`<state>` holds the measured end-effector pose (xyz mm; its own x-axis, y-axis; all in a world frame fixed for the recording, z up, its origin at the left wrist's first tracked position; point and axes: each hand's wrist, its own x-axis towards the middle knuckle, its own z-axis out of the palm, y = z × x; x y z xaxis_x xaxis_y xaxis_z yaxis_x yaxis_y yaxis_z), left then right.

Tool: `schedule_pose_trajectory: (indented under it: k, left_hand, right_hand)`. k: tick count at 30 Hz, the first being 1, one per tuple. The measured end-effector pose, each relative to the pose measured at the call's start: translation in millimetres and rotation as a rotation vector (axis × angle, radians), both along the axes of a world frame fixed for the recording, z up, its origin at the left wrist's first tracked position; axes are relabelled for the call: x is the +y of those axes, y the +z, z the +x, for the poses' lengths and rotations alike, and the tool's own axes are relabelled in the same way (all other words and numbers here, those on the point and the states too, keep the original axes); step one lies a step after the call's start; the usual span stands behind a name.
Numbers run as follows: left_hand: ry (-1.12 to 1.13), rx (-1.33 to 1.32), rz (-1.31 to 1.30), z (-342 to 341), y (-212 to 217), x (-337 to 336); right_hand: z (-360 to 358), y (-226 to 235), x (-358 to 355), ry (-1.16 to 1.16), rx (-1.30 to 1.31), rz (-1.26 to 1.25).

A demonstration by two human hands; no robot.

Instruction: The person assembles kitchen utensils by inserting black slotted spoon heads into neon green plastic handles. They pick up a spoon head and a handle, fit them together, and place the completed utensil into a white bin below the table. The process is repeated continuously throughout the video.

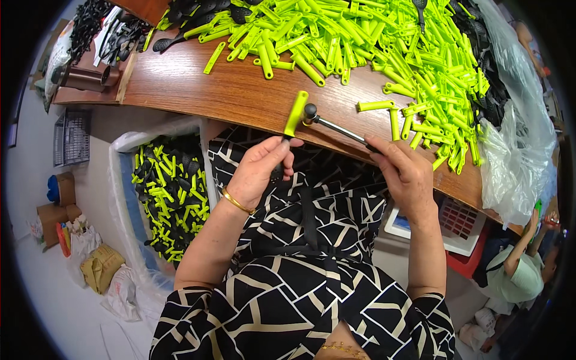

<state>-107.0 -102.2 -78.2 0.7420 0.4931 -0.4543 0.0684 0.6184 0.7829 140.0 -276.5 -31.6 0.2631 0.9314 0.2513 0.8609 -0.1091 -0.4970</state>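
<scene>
In my left hand the fingers pinch the black neck of a kitchen utensil with a lime-green handle. That handle points up over the front edge of the table; the utensil's lower part is mostly hidden by the hand and lost against the dark patterned clothing. My right hand is closed around the grip of a small hammer with a round black head. Its head is right beside the green handle; whether they touch I cannot tell. Loose lime-green handles lie on the wood beyond the hammer.
A big heap of green handles covers the back and right of the wooden table. Black utensil heads lie at the back left. Below left, a lined bin holds handled utensils. Clear plastic drapes the right; another person sits beyond.
</scene>
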Motion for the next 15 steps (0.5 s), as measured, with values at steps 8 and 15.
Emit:
schedule_pose_trajectory:
  k: [8,15]
  left_hand:
    - [0.017,0.135,0.150,-10,1,-8]
    - [0.023,0.206,0.168,-4,3,-2]
  right_hand:
    - [-2,-10,-7,0.038,0.289,0.115]
    - [-12,0,8,0.122,0.044,0.165]
